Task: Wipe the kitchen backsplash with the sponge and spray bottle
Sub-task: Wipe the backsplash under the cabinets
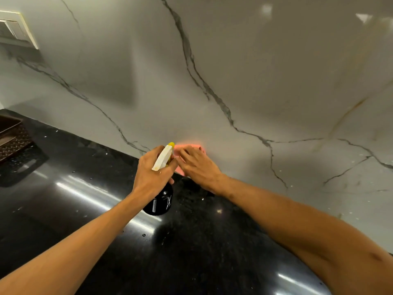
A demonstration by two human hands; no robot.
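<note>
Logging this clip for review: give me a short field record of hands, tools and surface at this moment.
left hand: grips the spray bottle, nozzle toward backsplash
right hand: presses the pink sponge against backsplash
sponge position: low, just above the black counter
other: brown basket on counter, far left

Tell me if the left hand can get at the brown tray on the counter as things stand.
Likely yes: nothing stands on the counter between the left hand and the tray. But that hand is full: it grips the spray bottle.
</note>
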